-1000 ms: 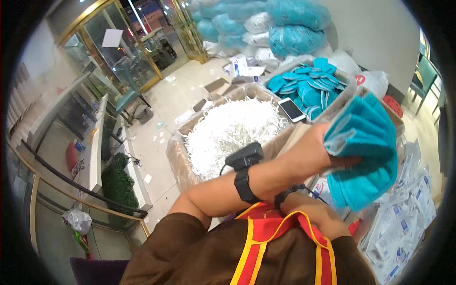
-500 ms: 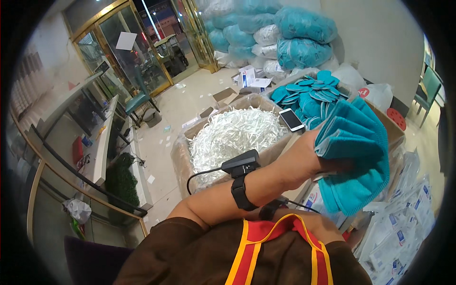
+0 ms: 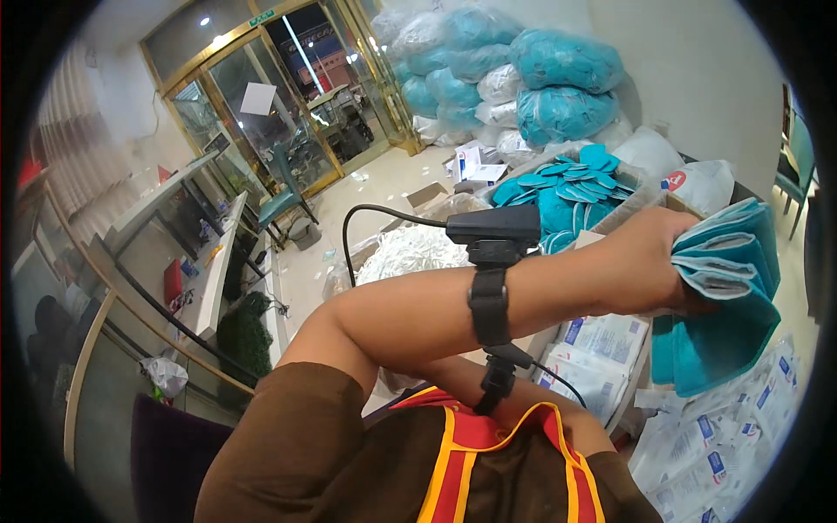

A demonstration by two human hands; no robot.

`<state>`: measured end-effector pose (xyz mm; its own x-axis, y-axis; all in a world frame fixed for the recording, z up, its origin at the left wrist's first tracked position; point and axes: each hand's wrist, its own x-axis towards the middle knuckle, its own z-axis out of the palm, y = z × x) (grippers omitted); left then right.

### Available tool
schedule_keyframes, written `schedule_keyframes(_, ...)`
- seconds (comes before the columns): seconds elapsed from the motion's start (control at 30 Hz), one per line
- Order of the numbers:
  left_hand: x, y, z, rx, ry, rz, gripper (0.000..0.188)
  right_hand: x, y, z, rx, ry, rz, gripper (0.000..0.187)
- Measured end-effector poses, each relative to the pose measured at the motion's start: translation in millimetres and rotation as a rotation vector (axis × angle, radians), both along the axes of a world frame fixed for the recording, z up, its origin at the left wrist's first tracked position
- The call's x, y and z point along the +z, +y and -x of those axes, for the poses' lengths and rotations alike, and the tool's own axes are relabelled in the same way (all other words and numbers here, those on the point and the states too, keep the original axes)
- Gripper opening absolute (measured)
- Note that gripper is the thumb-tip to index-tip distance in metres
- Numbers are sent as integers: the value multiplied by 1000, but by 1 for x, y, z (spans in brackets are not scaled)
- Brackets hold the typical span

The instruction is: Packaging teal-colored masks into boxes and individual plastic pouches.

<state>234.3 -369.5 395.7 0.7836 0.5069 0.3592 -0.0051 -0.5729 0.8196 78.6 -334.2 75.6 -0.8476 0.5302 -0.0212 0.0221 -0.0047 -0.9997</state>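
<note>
My left arm reaches across to the right, and my left hand (image 3: 645,261) is closed round a stack of teal folded face masks (image 3: 719,340). Their layered, pale-lined edges fan out beyond my fingers, which the stack partly covers. My right hand (image 3: 443,375) lies under the left forearm, and its fingers are hidden. Beyond my left wrist, more teal masks (image 3: 571,183) are heaped in a lined carton. White strips (image 3: 414,253) fill another carton, partly covered by my arm. Each forearm wears a black strapped device with a cable.
Printed white packets (image 3: 602,349) lie in a box below my left hand. More plastic-wrapped packets (image 3: 697,462) are piled at lower right. Bulging bags (image 3: 567,83) are stacked by the back wall. A green chair (image 3: 283,200) stands near the glass door (image 3: 261,113).
My left hand has moved right with the stack of masks, and its forearm now crosses lower over the cartons. The phone seen between the cartons is now hidden. The view has shifted slightly.
</note>
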Motion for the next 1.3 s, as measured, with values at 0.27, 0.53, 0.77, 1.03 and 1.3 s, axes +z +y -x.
schedule_keyframes(0.27,-23,-13,-14,-181,-95,230,35,2,-2,-20,-150,105,188,36)
schedule_keyframes(0.53,-21,14,46,-144,-287,354,31,13,-12,0,-311,210,276,35)
schedule_keyframes(0.77,-27,78,73,-175,-452,593,34,29,24,27,-479,314,377,34)
schedule_keyframes(1.03,-41,149,56,-296,-552,934,40,44,89,26,-643,416,469,33)
schedule_keyframes(1.3,-76,156,75,-304,-533,849,40,52,88,-6,-728,454,450,32)
